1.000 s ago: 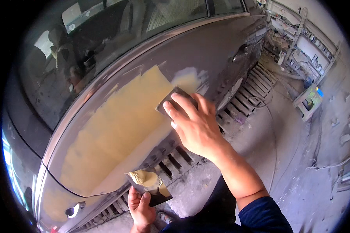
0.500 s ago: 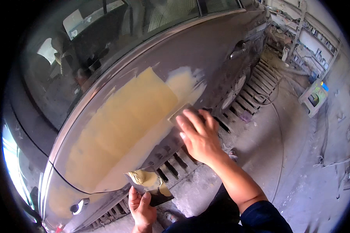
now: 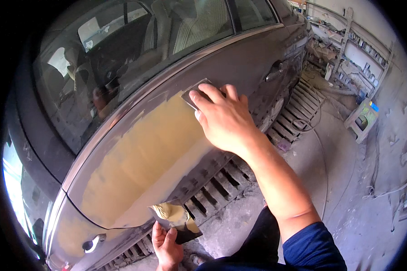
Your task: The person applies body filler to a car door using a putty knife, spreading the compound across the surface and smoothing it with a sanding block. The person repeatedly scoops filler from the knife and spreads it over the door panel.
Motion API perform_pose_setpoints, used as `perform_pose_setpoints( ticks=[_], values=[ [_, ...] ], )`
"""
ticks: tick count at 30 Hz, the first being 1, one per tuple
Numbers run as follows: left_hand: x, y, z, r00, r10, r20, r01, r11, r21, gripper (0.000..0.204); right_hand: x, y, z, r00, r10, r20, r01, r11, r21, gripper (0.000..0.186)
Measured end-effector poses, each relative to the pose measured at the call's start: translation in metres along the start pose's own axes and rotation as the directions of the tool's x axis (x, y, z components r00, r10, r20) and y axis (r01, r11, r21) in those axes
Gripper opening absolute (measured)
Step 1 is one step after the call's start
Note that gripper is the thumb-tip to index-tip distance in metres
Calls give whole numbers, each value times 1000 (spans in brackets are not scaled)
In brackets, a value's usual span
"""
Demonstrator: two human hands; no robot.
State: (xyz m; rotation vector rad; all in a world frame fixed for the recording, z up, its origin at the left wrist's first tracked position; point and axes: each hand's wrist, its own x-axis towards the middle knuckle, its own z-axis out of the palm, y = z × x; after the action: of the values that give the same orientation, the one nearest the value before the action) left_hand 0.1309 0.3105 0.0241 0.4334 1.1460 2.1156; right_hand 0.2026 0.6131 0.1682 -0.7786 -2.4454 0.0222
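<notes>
A brown car door carries a broad yellow patch of body filler, with paler, thinner edges along its lower side. My right hand is closed on a flat, thin filler spreader, fingers pressing it against the upper right edge of the patch. Low in front of the door, my left hand pinches the near edge of a dark mixing board between thumb and fingers. A lump of yellow filler sits on that board, with more smeared beside it.
Slatted grating runs along the floor below the car. A hose lies across the floor to the right, near a small stool. Shelving with cans stands at the back right. A door handle juts out at lower left.
My right hand has moved the spreader up the door, from the patch's lower right side to its upper edge. The left hand with the board has stayed nearly in place.
</notes>
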Motion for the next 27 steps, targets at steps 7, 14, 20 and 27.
perform_pose_setpoints(
  ticks=[7, 14, 20, 27],
  values=[
    [9, -4, 5, 999, -31, 27, 31, 999, -22, 49, -42, 13, 24, 999, -34, -22, 35, 999, 36, 42],
    [10, -5, 4, 999, 0, 42, -2, 999, 42, 52, -3, 19, -8, 995, -26, -98, 24, 1000, -18, 40],
    [17, -7, 5, 999, 7, 39, -9, 998, 56, 53, -12, 8, 0, 1000, -14, 10, 14, 1000, -5, 42],
    [27, -16, -3, 1000, -11, -10, 12, 998, 56, 55, -61, 24, 47, 997, -38, -68, 42, 998, 56, 51]
  ],
)
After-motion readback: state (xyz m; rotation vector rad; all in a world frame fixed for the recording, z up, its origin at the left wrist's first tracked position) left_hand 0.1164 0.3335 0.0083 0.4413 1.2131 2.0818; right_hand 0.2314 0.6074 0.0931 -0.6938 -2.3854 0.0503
